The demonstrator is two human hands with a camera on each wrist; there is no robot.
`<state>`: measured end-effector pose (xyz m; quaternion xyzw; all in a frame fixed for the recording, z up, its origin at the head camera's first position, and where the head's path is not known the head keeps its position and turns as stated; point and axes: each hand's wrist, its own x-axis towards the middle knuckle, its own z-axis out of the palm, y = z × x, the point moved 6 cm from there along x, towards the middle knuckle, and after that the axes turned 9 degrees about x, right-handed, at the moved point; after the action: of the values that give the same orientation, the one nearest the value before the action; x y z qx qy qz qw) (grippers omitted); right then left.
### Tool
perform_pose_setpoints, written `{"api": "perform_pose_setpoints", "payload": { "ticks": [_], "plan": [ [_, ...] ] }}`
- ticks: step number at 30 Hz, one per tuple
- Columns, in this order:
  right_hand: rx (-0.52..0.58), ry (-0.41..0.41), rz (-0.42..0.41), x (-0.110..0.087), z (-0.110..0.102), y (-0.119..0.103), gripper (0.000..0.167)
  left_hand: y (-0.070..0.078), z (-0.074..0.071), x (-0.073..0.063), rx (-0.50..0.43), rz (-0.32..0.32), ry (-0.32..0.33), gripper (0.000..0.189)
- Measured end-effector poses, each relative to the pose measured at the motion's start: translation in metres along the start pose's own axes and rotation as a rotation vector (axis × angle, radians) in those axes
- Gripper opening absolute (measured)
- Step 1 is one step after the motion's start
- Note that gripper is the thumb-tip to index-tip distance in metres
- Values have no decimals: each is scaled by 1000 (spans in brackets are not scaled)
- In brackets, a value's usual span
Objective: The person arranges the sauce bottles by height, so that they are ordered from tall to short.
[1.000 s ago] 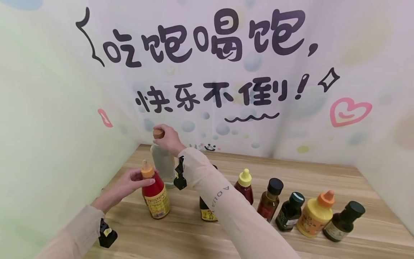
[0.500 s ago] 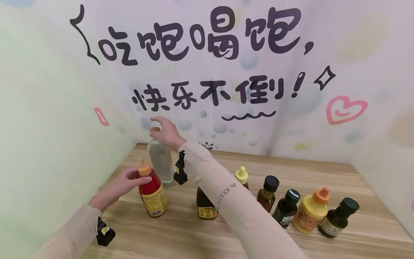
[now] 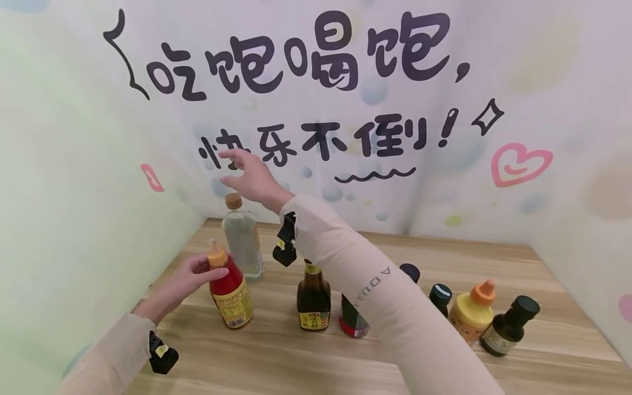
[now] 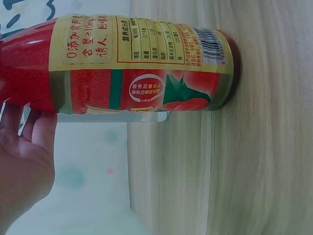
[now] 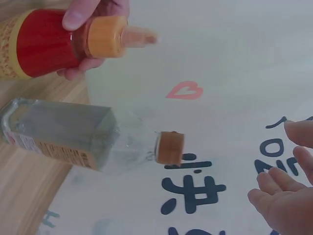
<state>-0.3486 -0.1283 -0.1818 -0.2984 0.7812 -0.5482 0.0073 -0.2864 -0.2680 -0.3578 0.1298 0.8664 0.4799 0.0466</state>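
A red sauce bottle (image 3: pixel 230 291) with an orange cap and nozzle stands upright on the wooden table. My left hand (image 3: pixel 180 285) holds it round the upper part, thumb in front and fingers behind, just below the cap. The left wrist view shows the red bottle's label (image 4: pixel 146 44) and the hand's underside (image 4: pixel 24 166). Behind it stands a tall clear bottle (image 3: pixel 241 241) with a brown cap, holding clear liquid. My right hand (image 3: pixel 254 178) is in the air above this clear bottle, fingers spread, touching nothing. In the right wrist view a gap separates the brown cap (image 5: pixel 170 148) from the right hand (image 5: pixel 286 196).
A dark brown bottle (image 3: pixel 314 299) stands mid-table. To its right are a partly hidden bottle (image 3: pixel 351 318), a yellow squeeze bottle (image 3: pixel 471 315) and a dark green-capped bottle (image 3: pixel 506 332), with others partly behind my right sleeve (image 3: pixel 385 307). A printed cloth backdrop (image 3: pixel 276 115) hangs behind.
My right hand has let go of the clear bottle's brown cap and risen above it, fingers spreading. My left hand keeps its hold on the red sauce bottle. The head view has shifted slightly.
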Motion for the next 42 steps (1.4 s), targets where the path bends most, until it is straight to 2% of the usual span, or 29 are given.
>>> {"api": "perform_pose_setpoints", "payload": {
  "ticks": [9, 16, 19, 23, 28, 34, 42],
  "plan": [
    [-35, -79, -51, -30, -32, -13, 44, -2, 0, 1, -13, -4, 26, 44],
    [-81, -109, -59, -58, -58, -1, 45, -2, 0, 1, -22, 25, 32, 44],
    [-65, -130, -44, -72, -69, 4, 45, -2, 1, 0, -25, 35, 41, 44],
    [-17, -153, -20, -94, -85, 15, 45, -4, 4, 0, -34, 15, 42, 45],
    [11, -173, 25, -122, -103, 41, 45, -7, 7, -1, -16, -15, 41, 47],
    [63, -163, 48, -145, -120, 67, 44, -7, 6, -1, -6, -37, 59, 47],
    [115, -154, 114, -170, -135, 89, 46, 0, 5, -2, 5, 6, 71, 44]
  ]
}}
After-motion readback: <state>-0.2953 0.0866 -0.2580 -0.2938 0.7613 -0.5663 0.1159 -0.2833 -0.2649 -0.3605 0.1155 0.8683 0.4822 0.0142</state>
